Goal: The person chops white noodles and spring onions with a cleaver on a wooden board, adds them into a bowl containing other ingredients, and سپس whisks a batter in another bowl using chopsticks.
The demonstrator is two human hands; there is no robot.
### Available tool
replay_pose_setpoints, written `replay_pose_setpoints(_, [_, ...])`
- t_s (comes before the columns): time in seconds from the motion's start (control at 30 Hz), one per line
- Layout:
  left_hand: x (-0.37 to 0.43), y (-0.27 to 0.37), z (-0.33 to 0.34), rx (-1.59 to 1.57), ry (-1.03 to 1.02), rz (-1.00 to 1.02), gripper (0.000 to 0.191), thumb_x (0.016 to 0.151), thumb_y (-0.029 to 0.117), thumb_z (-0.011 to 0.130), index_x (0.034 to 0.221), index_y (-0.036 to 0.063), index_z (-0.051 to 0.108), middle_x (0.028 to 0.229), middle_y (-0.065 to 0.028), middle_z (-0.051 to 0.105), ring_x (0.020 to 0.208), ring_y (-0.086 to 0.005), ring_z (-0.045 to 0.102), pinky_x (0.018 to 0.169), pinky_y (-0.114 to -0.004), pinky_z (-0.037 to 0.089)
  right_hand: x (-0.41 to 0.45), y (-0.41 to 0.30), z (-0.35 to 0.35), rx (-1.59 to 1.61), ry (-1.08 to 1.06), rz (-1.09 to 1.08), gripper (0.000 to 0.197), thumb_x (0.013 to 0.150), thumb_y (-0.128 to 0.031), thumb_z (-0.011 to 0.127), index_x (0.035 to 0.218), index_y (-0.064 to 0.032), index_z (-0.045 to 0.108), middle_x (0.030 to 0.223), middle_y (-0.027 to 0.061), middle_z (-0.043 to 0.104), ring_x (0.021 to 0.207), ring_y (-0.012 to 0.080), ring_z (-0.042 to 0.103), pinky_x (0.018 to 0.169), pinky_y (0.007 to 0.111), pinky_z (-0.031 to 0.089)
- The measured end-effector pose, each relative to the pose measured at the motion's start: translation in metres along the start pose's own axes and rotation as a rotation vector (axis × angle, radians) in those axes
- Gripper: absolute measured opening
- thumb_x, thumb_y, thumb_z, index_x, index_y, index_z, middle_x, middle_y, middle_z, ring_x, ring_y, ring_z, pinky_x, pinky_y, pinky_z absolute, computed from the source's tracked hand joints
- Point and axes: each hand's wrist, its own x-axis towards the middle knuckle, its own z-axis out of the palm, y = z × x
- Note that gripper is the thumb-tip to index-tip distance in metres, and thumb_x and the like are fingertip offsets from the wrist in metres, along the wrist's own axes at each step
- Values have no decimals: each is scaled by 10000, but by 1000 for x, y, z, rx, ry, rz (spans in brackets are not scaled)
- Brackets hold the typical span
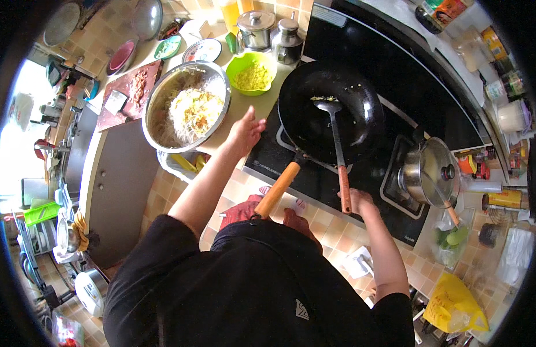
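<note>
My left hand [247, 131] is empty, its fingers partly spread, in the gap between a large steel bowl [150, 123] and a black wok [359, 134]. Shredded food and pale noodles [196, 110] fill much of that bowl. Inside the wok rests a metal spatula [333, 115], with small yellow bits around its blade. The spatula's wooden handle [344, 188] leans out over the wok's near rim. My right hand [360, 202] is low at the front edge of the black cooktop [363, 173], beside the handle's end. Its fingers are partly hidden, and what they touch is unclear.
A green bowl of yellow scrambled egg [253, 78] stands behind my left hand. Further left, a cleaver [116, 102] and chopped meat [138, 89] lie on a cutting board [107, 118]. A lidded pot [428, 173] occupies the right burner. The wok's wooden handle [277, 189] points toward me.
</note>
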Motion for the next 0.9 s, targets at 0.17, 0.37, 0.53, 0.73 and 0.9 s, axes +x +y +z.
replay_pose_setpoints(0.17, [73, 28, 25, -267, -167, -131, 670, 939, 653, 460, 1256, 64, 501, 855, -71, 623, 599, -153, 537, 499, -230, 449, -27, -21, -5, -241, 355, -191, 162, 813, -113, 594, 942, -18, 614, 949, 220, 658, 879, 359, 682, 769, 428, 575])
replay_pose_setpoints(0.37, [133, 43, 49, -312, 276, 52, 453, 1023, 422, 342, 1221, 50, 507, 799, -125, 615, 533, -180, 546, 413, -269, 470, -35, -14, -2, -272, 405, -258, 175, 831, -136, 613, 951, -12, 586, 973, 206, 623, 907, 355, 666, 775, 417, 572])
replay_pose_setpoints(0.53, [168, 63, 37, -656, 32, 80, 322, 1023, 277, 374, 1230, 79, 521, 1011, -153, 652, 720, -258, 671, 493, -295, 563, -46, -26, -9, -124, 412, -250, 194, 808, -133, 646, 943, -16, 570, 957, 218, 616, 870, 376, 664, 767, 452, 561])
replay_pose_setpoints(0.73, [166, 70, 76, -1006, 4, 210, 238, 983, 245, 520, 1134, 64, 552, 977, -148, 647, 720, -250, 670, 527, -297, 574, -48, -21, -5, -103, 464, -252, 357, 798, -202, 756, 943, 22, 519, 833, 243, 632, 826, 419, 656, 734, 473, 534])
replay_pose_setpoints(0.9, [142, 60, 33, -552, -211, -103, 322, 950, 271, 586, 1158, 27, 559, 959, -103, 683, 762, -214, 675, 606, -285, 578, -32, -10, 12, -27, 464, -254, 344, 801, -196, 766, 956, -3, 527, 844, 235, 639, 853, 431, 646, 744, 481, 523])
